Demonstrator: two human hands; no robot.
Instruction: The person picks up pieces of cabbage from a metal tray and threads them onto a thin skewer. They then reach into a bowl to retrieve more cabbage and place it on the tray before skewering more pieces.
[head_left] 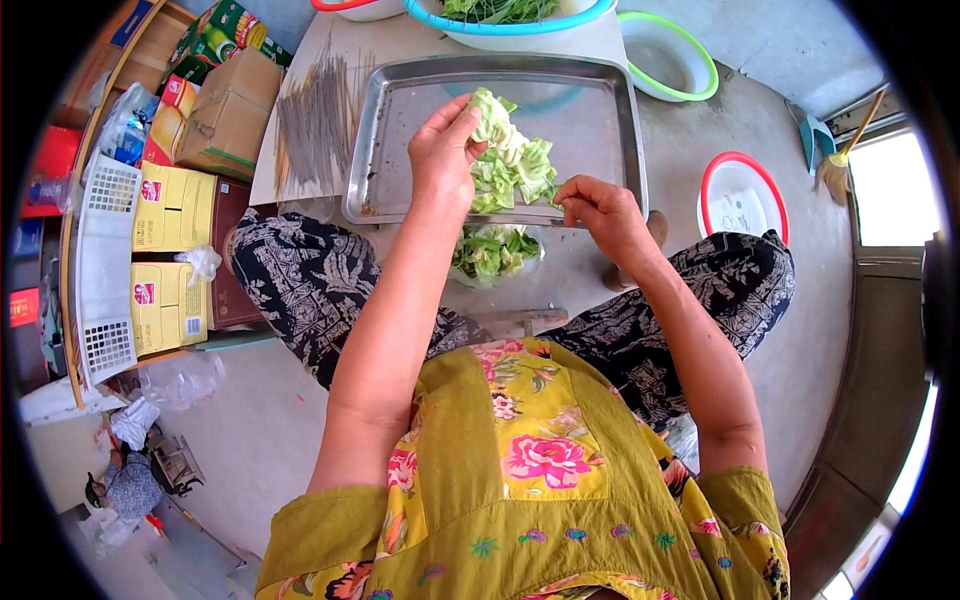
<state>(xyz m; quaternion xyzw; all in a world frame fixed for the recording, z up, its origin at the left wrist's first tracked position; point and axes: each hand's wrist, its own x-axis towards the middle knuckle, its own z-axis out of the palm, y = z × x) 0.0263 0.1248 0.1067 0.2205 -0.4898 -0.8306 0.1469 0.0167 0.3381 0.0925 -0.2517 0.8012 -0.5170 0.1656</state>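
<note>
Pale green lettuce leaves (515, 172) hang in a bunched row between my two hands, above the near side of a metal tray (420, 72). My left hand (443, 150) is closed on the upper leaf, thumb and fingers pinching it. At the lower right end of the row, my right hand (605, 212) is closed in a pinch beside a leaf edge; what its fingertips grip is too small to make out. More torn lettuce (495, 250) sits in a plastic bag below the tray's near edge, between my knees. Thin skewers (318, 120) lie left of the tray.
A blue-rimmed basin (500, 28) of greens stands behind the tray. A green-rimmed basin (705, 75) and a red-rimmed basin (712, 190) are at right. Cardboard boxes (232, 115) and a white plastic basket (108, 255) line the left. A broom (835, 172) leans at far right.
</note>
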